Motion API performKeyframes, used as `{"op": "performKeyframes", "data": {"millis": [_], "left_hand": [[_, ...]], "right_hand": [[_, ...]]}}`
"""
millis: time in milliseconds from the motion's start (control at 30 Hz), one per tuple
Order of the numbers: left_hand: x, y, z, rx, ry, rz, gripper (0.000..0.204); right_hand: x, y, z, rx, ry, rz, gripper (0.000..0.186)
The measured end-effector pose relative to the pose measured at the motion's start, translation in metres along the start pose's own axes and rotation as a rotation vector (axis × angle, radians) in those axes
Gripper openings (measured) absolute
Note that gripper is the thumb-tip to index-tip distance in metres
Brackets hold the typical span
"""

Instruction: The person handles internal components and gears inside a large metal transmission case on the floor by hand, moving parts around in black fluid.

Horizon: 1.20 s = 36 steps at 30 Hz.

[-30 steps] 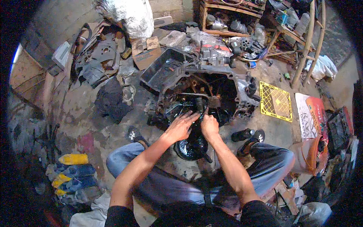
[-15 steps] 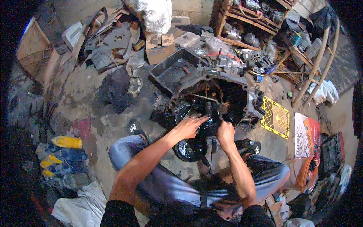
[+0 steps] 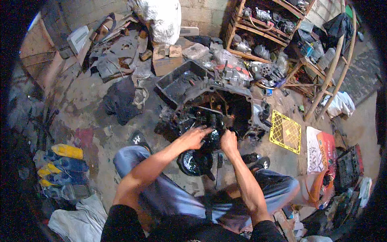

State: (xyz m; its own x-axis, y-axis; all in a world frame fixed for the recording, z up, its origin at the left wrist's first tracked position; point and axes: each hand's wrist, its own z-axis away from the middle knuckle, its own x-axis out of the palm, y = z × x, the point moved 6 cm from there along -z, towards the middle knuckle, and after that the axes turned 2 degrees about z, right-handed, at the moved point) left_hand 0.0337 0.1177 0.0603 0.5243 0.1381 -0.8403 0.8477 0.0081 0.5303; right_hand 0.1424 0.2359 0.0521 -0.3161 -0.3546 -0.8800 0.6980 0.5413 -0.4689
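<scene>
In front of me on the floor stands a large open metal gear housing [image 3: 189, 98], its inside dark and coated with oil. My left hand [image 3: 194, 137] lies over its near left part, fingers stretched out against wet black metal parts [image 3: 213, 139]. My right hand [image 3: 229, 144] is closed, thumb side up, around what looks like the handle of a hammer-like tool, with a brownish block-shaped head [image 3: 228, 120] just beyond the fist. Its handle is mostly hidden by the fingers. A round pan of shiny black oil [image 3: 193, 162] sits below the left hand.
Behind the housing is a black rectangular tray [image 3: 169, 88]. A yellow plastic grid [image 3: 285, 131] lies to the right, near a printed sack [image 3: 317, 149]. Yellow bottles [image 3: 67, 151] stand at left. A wooden shelf [image 3: 246, 29] of metal parts is at the back.
The whole view has shifted, so the scene sits slightly further left. Both hands stay at the housing in nearly the same places, the right still closed.
</scene>
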Motion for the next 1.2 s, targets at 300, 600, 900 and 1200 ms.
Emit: {"op": "performKeyframes", "data": {"millis": [300,600,900,1200], "left_hand": [[-0.006,0.016,-0.001,-0.007,-0.03,0.006,0.066],[0.001,0.009,-0.006,-0.009,-0.008,-0.02,0.066],[0.003,-0.002,0.001,0.02,0.028,-0.029,0.064],[-0.001,0.008,-0.006,0.062,0.075,0.038,0.063]], "right_hand": [[0.054,0.018,0.011,-0.021,0.018,-0.103,0.07],[-0.002,0.002,0.011,0.038,0.108,-0.076,0.03],[0.057,0.007,0.029,-0.005,0.003,-0.057,0.048],[0.041,0.024,0.01,0.055,0.016,-0.145,0.019]]}}
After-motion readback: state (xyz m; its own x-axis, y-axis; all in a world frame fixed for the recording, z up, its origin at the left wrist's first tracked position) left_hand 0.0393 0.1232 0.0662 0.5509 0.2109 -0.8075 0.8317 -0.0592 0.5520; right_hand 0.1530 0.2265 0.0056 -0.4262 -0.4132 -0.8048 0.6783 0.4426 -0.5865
